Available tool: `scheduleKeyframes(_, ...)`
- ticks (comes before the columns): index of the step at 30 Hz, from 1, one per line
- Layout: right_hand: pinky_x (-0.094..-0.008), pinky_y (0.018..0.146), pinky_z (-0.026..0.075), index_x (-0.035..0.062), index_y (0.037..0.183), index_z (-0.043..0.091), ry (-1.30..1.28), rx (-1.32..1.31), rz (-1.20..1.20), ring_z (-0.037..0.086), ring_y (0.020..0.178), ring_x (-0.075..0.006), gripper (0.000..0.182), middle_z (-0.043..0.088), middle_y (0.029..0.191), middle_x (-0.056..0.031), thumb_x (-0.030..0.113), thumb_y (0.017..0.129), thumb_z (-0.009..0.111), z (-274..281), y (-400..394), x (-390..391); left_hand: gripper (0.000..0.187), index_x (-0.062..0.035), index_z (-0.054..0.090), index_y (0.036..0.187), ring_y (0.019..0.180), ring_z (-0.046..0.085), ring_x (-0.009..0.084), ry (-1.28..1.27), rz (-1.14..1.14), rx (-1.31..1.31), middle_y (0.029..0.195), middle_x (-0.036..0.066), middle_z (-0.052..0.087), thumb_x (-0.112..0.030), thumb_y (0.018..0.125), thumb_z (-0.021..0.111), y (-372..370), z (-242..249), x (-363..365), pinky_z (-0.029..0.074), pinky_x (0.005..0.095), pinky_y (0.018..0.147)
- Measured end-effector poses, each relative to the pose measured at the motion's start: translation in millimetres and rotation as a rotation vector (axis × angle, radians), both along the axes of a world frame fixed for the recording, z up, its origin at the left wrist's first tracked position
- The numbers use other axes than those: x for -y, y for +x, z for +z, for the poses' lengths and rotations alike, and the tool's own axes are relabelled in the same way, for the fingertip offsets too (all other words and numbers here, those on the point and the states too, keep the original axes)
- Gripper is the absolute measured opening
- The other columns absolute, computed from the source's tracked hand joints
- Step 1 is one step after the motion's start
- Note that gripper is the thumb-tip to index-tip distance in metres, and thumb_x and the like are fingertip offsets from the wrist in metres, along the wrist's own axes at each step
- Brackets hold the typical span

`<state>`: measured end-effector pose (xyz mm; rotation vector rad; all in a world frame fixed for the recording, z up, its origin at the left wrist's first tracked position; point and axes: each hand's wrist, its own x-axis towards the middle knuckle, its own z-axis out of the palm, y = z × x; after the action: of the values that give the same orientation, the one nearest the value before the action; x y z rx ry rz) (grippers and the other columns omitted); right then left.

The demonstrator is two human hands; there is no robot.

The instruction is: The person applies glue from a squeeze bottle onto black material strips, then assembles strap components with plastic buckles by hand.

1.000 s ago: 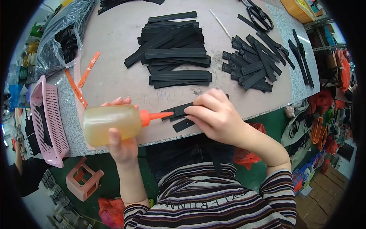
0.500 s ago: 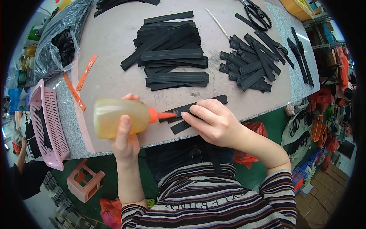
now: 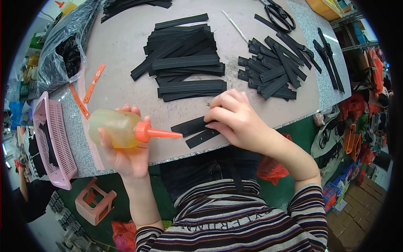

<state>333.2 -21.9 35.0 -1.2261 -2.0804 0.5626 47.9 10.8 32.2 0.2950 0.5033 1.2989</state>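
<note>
We cannot see the right fingertips of the right hand clearly enough to tell how they grip; the hand hides the right ends of the upper strip and the lower strip. The bottle covers part of the left hand. In the central pile, we cannot count the strips buried underneath. At the far side, the picture's edge cuts off another bundle of strips and the scissors. We find the marks on the orange strips too small to read. At left, dark vignetting swallows part of another person, whose hand is too small to make out.
</note>
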Motion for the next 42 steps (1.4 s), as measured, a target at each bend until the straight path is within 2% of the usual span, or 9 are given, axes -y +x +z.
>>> scheduleKeyframes(5, -0.0373, 0.078, 0.041, 0.0099, 0.090, 0.064, 0.081, -0.056, 0.033, 0.057, 0.092, -0.0254, 0.017, 0.059, 0.091, -0.0032, 0.004, 0.076, 0.071, -13, -2, 3, 0.056, -0.0098, 0.055, 0.140, 0.146, 0.039, 0.0306, -0.017, -0.414, 0.475, 0.142, 0.012, 0.057, -0.051, 0.101, 0.056, 30, -8, -7, 0.000, 0.0804, 0.114)
scheduleKeyframes(8, -0.0377, 0.081, 0.043, 0.0094, 0.092, 0.065, 0.059, -0.144, 0.059, 0.061, 0.091, -0.0250, 0.014, 0.062, 0.090, -0.0045, 0.004, 0.081, 0.072, -9, 5, 3, 0.058, -0.0106, 0.057, 0.139, 0.153, 0.026, 0.0306, -0.001, -0.462, 0.355, 0.143, 0.012, 0.057, -0.054, 0.102, 0.051, 42, -2, -9, -0.011, 0.0819, 0.110)
scheduleKeyframes(15, -0.0187, 0.076, 0.049, 0.0009, 0.101, 0.069, -0.177, -0.668, -0.501, 0.063, 0.085, -0.0042, 0.008, 0.071, 0.093, -0.0011, 0.007, 0.097, 0.069, 59, 108, -15, 0.057, -0.0106, 0.053, 0.143, 0.152, 0.027, 0.0302, 0.046, -0.476, 0.420, 0.143, 0.012, 0.056, -0.051, 0.103, 0.053, 38, -9, -7, -0.002, 0.0723, 0.120)
scheduleKeyframes(18, -0.0237, 0.077, 0.050, 0.0003, 0.100, 0.070, -0.332, -0.511, -0.555, 0.063, 0.085, -0.0100, 0.015, 0.071, 0.093, -0.0024, 0.012, 0.092, 0.075, 53, 149, -15, 0.057, -0.0093, 0.050, 0.145, 0.147, 0.037, 0.0294, 0.025, -0.378, 0.537, 0.146, 0.013, 0.052, -0.046, 0.102, 0.057, 14, -11, -6, 0.011, 0.0605, 0.126)
scheduleKeyframes(21, -0.0309, 0.079, 0.049, 0.0028, 0.094, 0.072, 0.160, 0.254, -0.659, 0.063, 0.088, -0.0184, 0.014, 0.069, 0.091, -0.0052, 0.012, 0.085, 0.078, 20, 159, -17, 0.058, -0.0086, 0.046, 0.147, 0.142, 0.043, 0.0283, 0.164, -0.271, 0.399, 0.149, 0.013, 0.049, -0.043, 0.102, 0.060, -7, -4, -6, 0.020, 0.0535, 0.127)
scheduleKeyframes(22, -0.0360, 0.081, 0.048, 0.0047, 0.090, 0.073, 0.185, 0.183, -0.731, 0.061, 0.091, -0.0246, 0.014, 0.066, 0.090, -0.0076, 0.012, 0.080, 0.080, 18, 143, -17, 0.062, -0.0069, 0.044, 0.146, 0.140, 0.044, 0.0294, 0.167, -0.194, 0.279, 0.147, 0.016, 0.049, -0.044, 0.100, 0.063, -16, -3, -5, 0.028, 0.0543, 0.124)
scheduleKeyframes(26, -0.0381, 0.078, 0.050, 0.0075, 0.088, 0.072, 0.144, 0.019, -0.084, 0.063, 0.088, -0.0270, 0.015, 0.065, 0.092, -0.0068, 0.005, 0.074, 0.075, 16, 49, 6, 0.067, -0.0021, 0.041, 0.145, 0.137, 0.048, 0.0361, 0.206, 0.117, -0.475, 0.143, 0.020, 0.050, -0.043, 0.098, 0.065, -14, 0, 8, 0.045, 0.0540, 0.111)
scheduleKeyframes(29, -0.0358, 0.081, 0.050, -0.0006, 0.101, 0.068, 0.254, 0.183, 0.132, 0.062, 0.094, -0.0240, 0.029, 0.060, 0.100, -0.0085, 0.011, 0.074, 0.067, 3, 0, 14, 0.064, -0.0019, 0.042, 0.144, 0.135, 0.050, 0.0386, 0.278, 0.084, -0.675, 0.142, 0.021, 0.051, -0.040, 0.098, 0.065, 10, 0, 10, 0.046, 0.0557, 0.109)
scheduleKeyframes(42, -0.0375, 0.081, 0.052, -0.0007, 0.105, 0.071, 0.261, 0.198, 0.094, 0.062, 0.095, -0.0250, 0.035, 0.060, 0.103, -0.0083, 0.008, 0.071, 0.072, -8, -8, 17, 0.058, 0.0024, 0.048, 0.138, 0.123, 0.059, 0.0329, 0.281, 0.000, -0.720, 0.134, 0.021, 0.057, -0.028, 0.093, 0.070, 20, 0, 10, 0.050, 0.0494, 0.104)
